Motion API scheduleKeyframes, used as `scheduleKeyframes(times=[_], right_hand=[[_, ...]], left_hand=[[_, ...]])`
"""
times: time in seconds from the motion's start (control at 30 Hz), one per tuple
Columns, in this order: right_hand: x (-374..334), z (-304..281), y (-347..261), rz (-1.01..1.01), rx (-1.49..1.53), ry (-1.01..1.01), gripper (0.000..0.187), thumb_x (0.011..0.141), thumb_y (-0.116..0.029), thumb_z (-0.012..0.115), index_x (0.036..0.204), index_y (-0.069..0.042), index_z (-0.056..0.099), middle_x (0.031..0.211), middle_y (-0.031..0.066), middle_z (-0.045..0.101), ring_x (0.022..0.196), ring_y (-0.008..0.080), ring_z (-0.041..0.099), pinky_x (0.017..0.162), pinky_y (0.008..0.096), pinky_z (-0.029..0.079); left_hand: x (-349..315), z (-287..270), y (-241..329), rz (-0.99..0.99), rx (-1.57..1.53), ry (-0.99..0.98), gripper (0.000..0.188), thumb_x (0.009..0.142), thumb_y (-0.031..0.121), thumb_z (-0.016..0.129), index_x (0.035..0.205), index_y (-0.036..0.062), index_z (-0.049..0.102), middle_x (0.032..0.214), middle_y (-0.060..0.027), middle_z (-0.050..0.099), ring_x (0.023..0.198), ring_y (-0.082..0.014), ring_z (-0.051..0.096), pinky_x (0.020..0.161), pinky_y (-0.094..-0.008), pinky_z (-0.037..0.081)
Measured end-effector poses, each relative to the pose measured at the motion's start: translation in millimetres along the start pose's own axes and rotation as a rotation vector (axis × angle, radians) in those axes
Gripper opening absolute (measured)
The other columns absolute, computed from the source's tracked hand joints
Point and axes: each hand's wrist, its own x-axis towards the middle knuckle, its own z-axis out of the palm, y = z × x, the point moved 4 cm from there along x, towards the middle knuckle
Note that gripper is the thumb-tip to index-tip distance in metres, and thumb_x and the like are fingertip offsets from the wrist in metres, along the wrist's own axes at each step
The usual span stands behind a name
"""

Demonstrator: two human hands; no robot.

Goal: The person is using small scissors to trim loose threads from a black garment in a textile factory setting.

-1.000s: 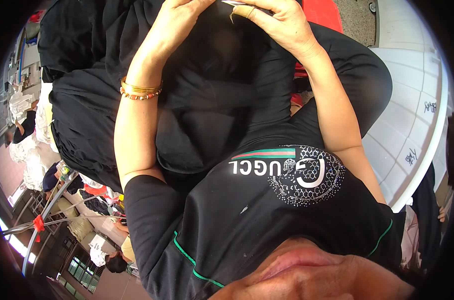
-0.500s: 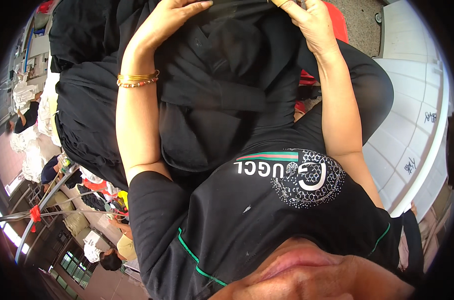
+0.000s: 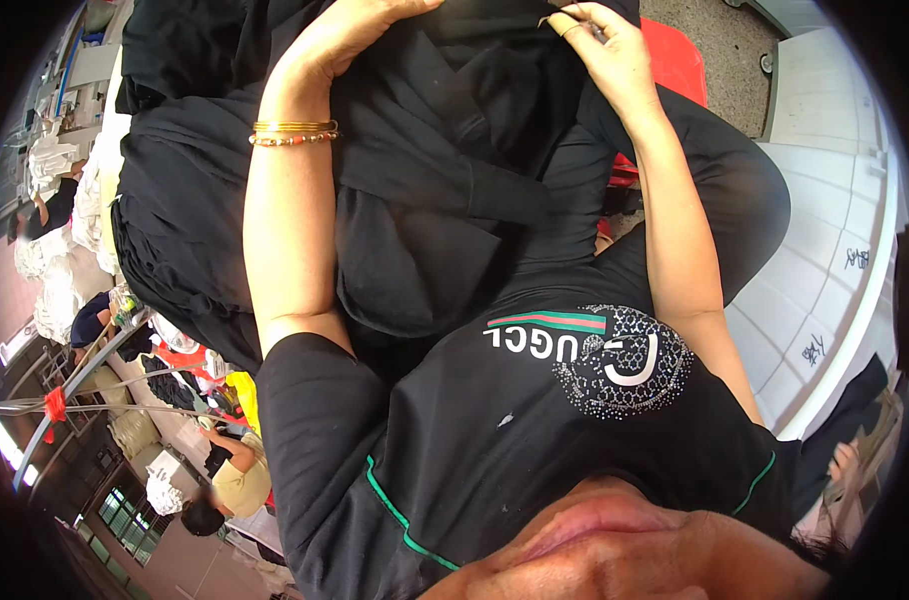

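Black cloth lies heaped over my lap in loose folds, with a doubled-over flap near my waist. At the upper edge my left hand rests against it, one digit stretched out flat; its other fingers are cut off by the picture's edge. My right hand is at the cloth's upper right, fingers curled into a pinch. A thin yellowish thing shows at those fingertips, too small to make out. Gold and beaded bracelets circle my left wrist.
More black cloth is piled at my left. A red seat shows beyond my right knee, and a white panelled bin stands on the right. Metal rails and a person in yellow are at lower left.
My right hand has come lower into view, and its fingers have changed their curl. The left hand has shifted slightly up and right. The cloth's folds have moved a little to the right.
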Motion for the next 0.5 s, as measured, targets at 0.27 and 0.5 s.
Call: scheduleKeyframes(times=[0.27, 0.5], right_hand=[[-15.0, 25.5, -63.7, -0.291, -0.219, -0.185, 0.034, 0.097, -0.020, 0.069, 0.126, -0.003, 0.064, 0.113, 0.0134, 0.065, 0.101, 0.0276, 0.067, 0.088, 0.0350, 0.052], [-14.7, 22.4, -69.2, -0.532, -0.307, -0.067, 0.037, 0.091, -0.018, 0.073, 0.126, -0.005, 0.067, 0.116, 0.0158, 0.066, 0.106, 0.0343, 0.067, 0.090, 0.0392, 0.054]], left_hand=[[15.0, -10.9, -25.4, 0.030, 0.101, 0.069, 0.025, 0.098, 0.022, 0.067, 0.110, 0.0010, 0.074, 0.100, -0.0018, 0.071, 0.089, -0.0122, 0.061, 0.081, -0.0251, 0.045], [18.0, 2.7, -14.7, 0.104, 0.144, 0.129, 0.034, 0.098, 0.020, 0.067, 0.123, -0.0026, 0.072, 0.122, -0.0112, 0.073, 0.116, -0.0187, 0.066, 0.106, -0.0264, 0.045]])
